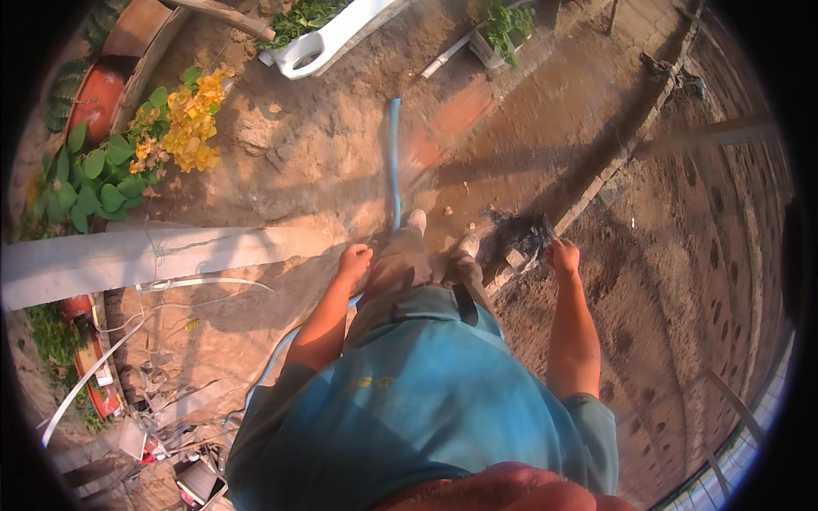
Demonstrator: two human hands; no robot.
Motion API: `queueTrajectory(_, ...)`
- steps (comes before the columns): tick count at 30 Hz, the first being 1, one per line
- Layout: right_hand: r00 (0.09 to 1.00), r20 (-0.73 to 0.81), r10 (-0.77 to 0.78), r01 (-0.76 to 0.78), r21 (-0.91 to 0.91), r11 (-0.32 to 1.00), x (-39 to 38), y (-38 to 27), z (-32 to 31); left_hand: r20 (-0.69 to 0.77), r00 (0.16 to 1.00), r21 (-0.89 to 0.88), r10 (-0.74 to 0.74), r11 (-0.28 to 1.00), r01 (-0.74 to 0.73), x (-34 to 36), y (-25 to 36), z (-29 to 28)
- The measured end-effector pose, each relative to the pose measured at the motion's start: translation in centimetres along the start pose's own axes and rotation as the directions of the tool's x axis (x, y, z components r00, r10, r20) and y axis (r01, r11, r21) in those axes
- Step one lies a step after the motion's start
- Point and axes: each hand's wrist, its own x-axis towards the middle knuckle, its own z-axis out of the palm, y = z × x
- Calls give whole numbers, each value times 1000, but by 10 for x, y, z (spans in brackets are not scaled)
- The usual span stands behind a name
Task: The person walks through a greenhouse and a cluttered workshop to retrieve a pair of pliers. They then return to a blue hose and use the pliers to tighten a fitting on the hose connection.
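My left hand [354, 260] is curled closed over the sandy ground; whatever it may hold is hidden. On the other side, my right hand [563, 253] is closed on what looks like dark crumpled plastic [521, 235], beside a pale block [515, 260] and a long low border [586, 204]. A blue hose [394, 153] lies on the ground, ending above my shoes [466, 247] and reappearing left of my legs.
At left are yellow flowers [192, 119], red planters [92, 102], a long pale beam [102, 260] and scattered clutter [196, 477]. A white plastic piece [311, 55] and potted plant [503, 43] stand ahead. Bare soil with holes [699, 255] lies right of the border.
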Motion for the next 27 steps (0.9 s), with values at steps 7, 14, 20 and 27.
queueTrajectory(7,994,42,105,-98,-135,986,-4,-16,55,-5,1000,40,1,999,0,60,30,18)
queueTrajectory(14,944,-80,321,-330,-135,934,-4,6,58,47,996,129,-72,989,65,157,86,9)
queueTrajectory(20,964,-113,239,-250,-93,964,37,-43,75,92,984,256,150,952,-169,220,139,-1)
queueTrajectory(27,993,94,71,-60,-122,991,127,-201,177,94,995,-2,38,999,-38,263,206,8)
